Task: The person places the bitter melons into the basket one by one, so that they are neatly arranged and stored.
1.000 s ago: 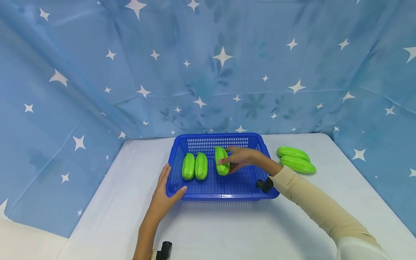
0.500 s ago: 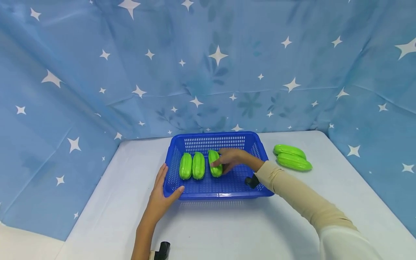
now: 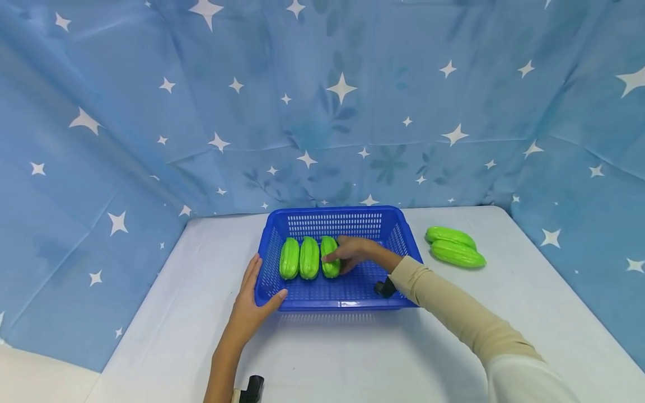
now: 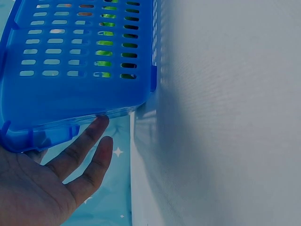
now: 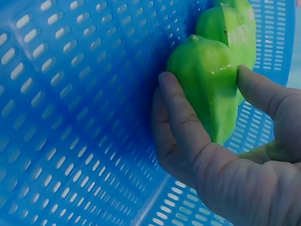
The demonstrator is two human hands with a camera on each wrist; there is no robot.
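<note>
A blue perforated basket [image 3: 347,305] stands on the white table, with three glossy green ribbed fruits, shaped like star fruit, side by side in its left half. My right hand [image 3: 355,252] pinches the rightmost ribbed fruit [image 3: 328,252] between thumb and fingers, low inside the basket. In the right wrist view this fruit [image 5: 202,80] has its blunt end towards the camera, close against another ribbed fruit [image 5: 225,23]. At the basket's near left corner rests my left hand [image 3: 249,308], fingers spread along the side and thumb at the front rim. Fairly straight fingers [image 4: 87,146] show in the left wrist view.
Two more green ribbed fruits, a rear one [image 3: 450,236] and a front one [image 3: 457,254], lie together on the white table [image 3: 322,358] right of the basket. A blue star-patterned curtain [image 3: 322,112] hangs behind and along both sides.
My right hand has carried the third ribbed fruit leftwards in the basket, closer to the other two. The left hand has stayed at the basket's corner.
</note>
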